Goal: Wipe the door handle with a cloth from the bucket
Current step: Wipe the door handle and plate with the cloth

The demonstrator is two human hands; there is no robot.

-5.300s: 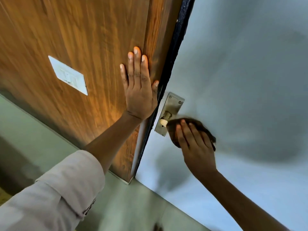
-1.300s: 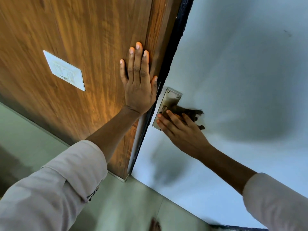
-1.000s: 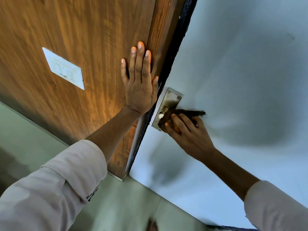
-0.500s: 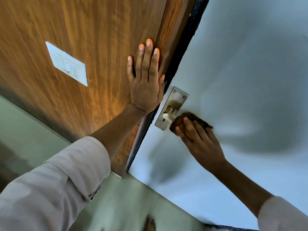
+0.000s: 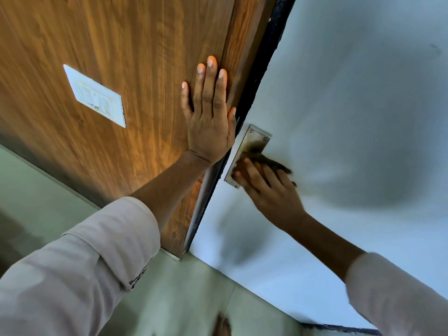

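A metal handle plate (image 5: 253, 143) is screwed to the pale grey door (image 5: 351, 122) near its edge. My right hand (image 5: 269, 187) presses a dark brown cloth (image 5: 271, 161) against the lower part of the plate, and the lever itself is hidden under cloth and fingers. The hand is blurred. My left hand (image 5: 208, 120) lies flat, fingers straight, on the brown wooden panel (image 5: 126, 57) just left of the door's black edge. No bucket is in view.
A white switch plate (image 5: 95, 97) sits on the wooden panel to the left. A black strip (image 5: 266, 57) runs between the panel and the door. Pale green floor tiles (image 5: 184, 299) lie below, with a foot (image 5: 221, 326) at the bottom edge.
My right hand has slid the cloth from the lever's outer end back onto the plate. My left hand stays flat on the wood. The view has shifted slightly.
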